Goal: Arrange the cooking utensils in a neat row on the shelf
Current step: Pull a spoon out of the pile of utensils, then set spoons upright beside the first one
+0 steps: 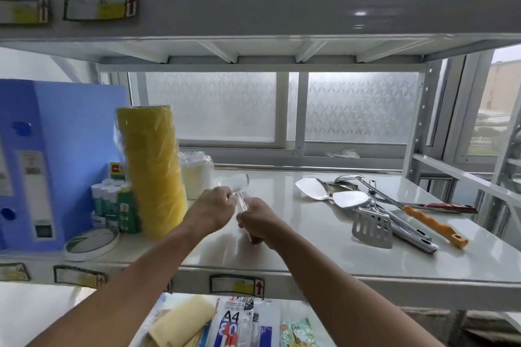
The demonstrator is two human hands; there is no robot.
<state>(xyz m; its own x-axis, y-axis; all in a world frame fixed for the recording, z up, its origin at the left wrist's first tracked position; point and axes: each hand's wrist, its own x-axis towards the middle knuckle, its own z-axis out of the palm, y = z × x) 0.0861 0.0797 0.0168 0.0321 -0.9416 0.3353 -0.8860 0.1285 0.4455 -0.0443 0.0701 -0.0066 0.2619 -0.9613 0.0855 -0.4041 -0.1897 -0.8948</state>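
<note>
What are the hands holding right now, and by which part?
Both hands hold one clear utensil. The left hand grips its neck just below the head; the right hand is closed on the handle's lower end.

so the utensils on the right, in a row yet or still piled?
Still piled. The utensils lie crossed over one another at mixed angles on the shelf; the slotted turner rests on other handles.
</note>
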